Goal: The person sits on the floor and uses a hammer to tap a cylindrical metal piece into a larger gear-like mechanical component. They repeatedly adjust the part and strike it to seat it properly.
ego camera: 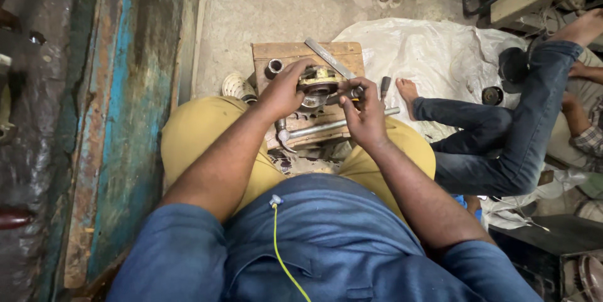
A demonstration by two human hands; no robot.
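Round, greasy metal hub with yellowish rim (pixel 319 84) lying flat on the small worn wooden block worktop (pixel 295 52), open bore facing up, so no real long axis. Left hand (pixel 284 90) gripping its left edge, grip clamped on it. Right hand (pixel 364 113) pinching a small dark part (pixel 355 93) at its right edge, grip together. Seeming to be mid-way: hub already seated, fitting not yet finished. Steel claw hammer (pixel 333 126) lying just below, handle pointing right; flat grey metal bar (pixel 329 57) behind. Another person's blue-jeaned leg (pixel 502 120) resting nearby.
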